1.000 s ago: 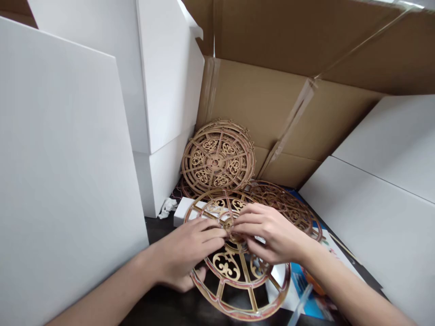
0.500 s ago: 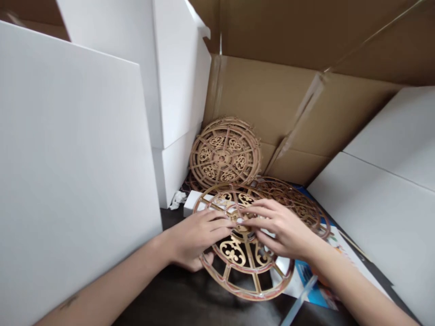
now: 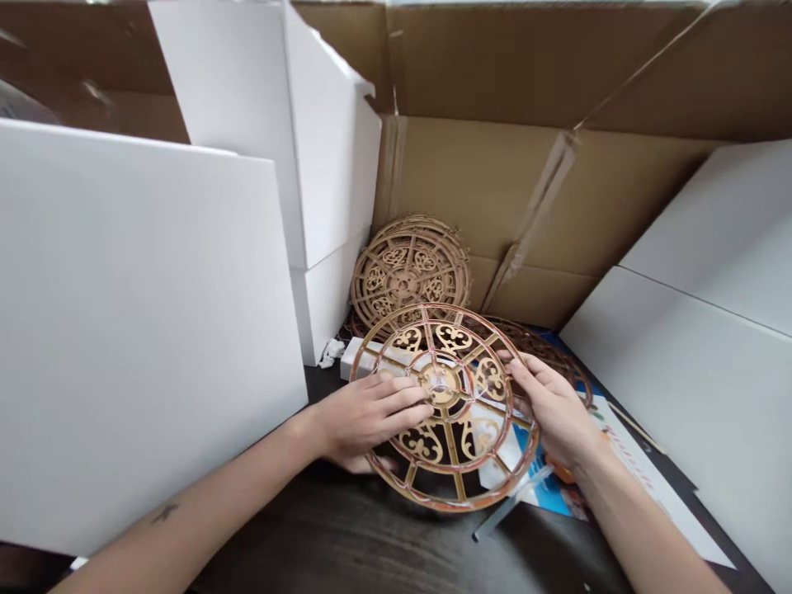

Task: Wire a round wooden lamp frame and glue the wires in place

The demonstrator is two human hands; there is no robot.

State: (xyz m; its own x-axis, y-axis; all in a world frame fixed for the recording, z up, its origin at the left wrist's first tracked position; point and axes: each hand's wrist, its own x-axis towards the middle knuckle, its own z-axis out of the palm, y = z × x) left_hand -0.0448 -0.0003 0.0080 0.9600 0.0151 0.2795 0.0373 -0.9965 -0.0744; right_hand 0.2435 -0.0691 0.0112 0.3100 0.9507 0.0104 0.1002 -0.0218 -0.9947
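Observation:
A round, gold-brown openwork disc (image 3: pixel 454 454) with spokes and scroll ornaments is held tilted above the dark table. My left hand (image 3: pixel 377 417) grips its left side, fingers laid over the face towards the hub and the thumb under the rim. On the right, my right hand (image 3: pixel 553 404) has closed round the rim, its fingers partly hidden behind the disc. Below that hand a translucent stick (image 3: pixel 504 507) and a bit of something orange (image 3: pixel 560 472) show on the table. Behind the held disc, a stack of similar discs (image 3: pixel 412 272) leans against cardboard.
Tall white panels (image 3: pixel 142 330) stand at the left, and another white panel (image 3: pixel 699 355) slopes at the right. A cardboard wall (image 3: pixel 470 181) closes the back. Printed sheets (image 3: pixel 643 478), a white block (image 3: pixel 354 359) and crumpled white paper (image 3: pixel 332 352) lie on the dark table (image 3: pixel 346 536).
My right hand has moved from the disc's centre to its right rim and taken hold there. The disc is raised a little and turned more towards me. My left hand keeps its grip.

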